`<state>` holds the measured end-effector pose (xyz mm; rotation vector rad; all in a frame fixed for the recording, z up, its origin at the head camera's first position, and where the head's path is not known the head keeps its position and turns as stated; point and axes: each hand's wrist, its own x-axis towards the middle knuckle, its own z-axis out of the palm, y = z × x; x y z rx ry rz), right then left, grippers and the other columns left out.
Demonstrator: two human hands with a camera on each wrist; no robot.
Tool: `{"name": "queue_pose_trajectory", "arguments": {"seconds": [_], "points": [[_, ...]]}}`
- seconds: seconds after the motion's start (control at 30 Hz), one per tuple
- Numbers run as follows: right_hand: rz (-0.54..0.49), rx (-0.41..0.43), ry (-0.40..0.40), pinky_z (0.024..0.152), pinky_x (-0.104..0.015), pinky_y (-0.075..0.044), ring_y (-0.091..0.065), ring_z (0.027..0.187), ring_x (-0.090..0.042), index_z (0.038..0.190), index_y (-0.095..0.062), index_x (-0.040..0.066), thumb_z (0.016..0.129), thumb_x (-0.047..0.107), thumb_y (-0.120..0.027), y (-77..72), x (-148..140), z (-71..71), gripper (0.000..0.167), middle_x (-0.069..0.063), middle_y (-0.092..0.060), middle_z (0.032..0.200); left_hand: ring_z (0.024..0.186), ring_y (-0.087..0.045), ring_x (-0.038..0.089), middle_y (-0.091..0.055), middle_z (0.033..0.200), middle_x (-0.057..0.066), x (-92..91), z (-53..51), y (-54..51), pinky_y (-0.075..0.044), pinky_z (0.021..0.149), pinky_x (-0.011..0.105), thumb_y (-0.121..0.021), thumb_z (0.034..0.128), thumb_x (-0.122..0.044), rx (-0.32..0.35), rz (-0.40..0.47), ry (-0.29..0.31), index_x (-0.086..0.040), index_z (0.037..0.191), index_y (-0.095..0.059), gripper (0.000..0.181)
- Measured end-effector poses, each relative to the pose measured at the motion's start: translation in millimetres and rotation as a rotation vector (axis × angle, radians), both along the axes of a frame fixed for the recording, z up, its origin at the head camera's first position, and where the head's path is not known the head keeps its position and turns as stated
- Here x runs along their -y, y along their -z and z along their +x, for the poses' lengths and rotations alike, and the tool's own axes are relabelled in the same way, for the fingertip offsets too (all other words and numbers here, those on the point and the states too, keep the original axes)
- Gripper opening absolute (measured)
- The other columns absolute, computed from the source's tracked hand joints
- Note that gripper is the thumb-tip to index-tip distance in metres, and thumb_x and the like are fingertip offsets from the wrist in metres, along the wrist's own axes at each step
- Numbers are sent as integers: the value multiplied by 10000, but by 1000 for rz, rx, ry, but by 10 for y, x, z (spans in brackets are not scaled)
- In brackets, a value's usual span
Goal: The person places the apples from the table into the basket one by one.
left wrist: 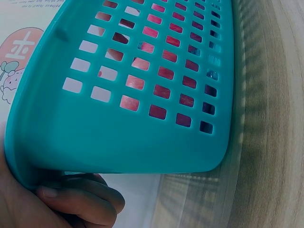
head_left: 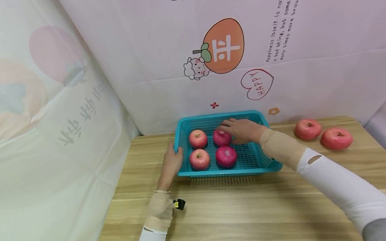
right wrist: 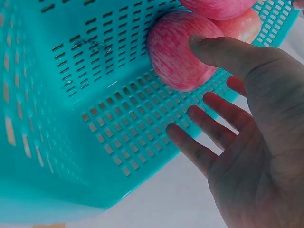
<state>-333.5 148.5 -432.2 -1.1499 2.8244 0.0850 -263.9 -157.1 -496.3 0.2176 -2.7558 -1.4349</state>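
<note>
A turquoise plastic basket (head_left: 229, 172) stands on the wooden table. My left hand (head_left: 172, 162) grips the basket's left end; in the left wrist view its fingers (left wrist: 88, 199) curl under the rim. Inside, two lighter red apples (head_left: 199, 159) lie at the left, one behind the other. Beside them are two deeper red apples, one in front (head_left: 226, 156) and one at the back (head_left: 221, 138). Over that back apple reaches my right hand (head_left: 242, 130). Up close, its thumb lies against the apple (right wrist: 178, 52), while the other fingers are extended and spread, not closed round it.
Two more red apples (head_left: 307, 129) (head_left: 337, 138) lie on the table (head_left: 223, 212) to the right of the basket. A printed cloth (head_left: 166, 93) hangs right behind the basket, and a white sheet (head_left: 94, 168) hangs along the left side.
</note>
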Motion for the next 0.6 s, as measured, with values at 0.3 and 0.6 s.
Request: {"name": "queue_pose_trajectory", "arguments": {"seconds": [0.3,0.6], "points": [[2,-32,-7,1089,-572,-519,-549,1388,-392,1551,-513,130,924,231,-845,-60,-95,40,717,-170,-569,1490,913,-621,285,-628,1004,163,26,-18,10,-491,741,373,-446,1102,-333,7,9,3,-61,1390,-520,403],[8,-60,-10,1090,-555,-524,-580,1359,-377,1526,-541,114,920,247,-848,-97,-184,81,692,-165,-610,1445,932,-630,285,-647,1051,176,12,-22,15,-516,761,397,-443,1103,-334,4,11,7,-59,1399,-514,411]]}}
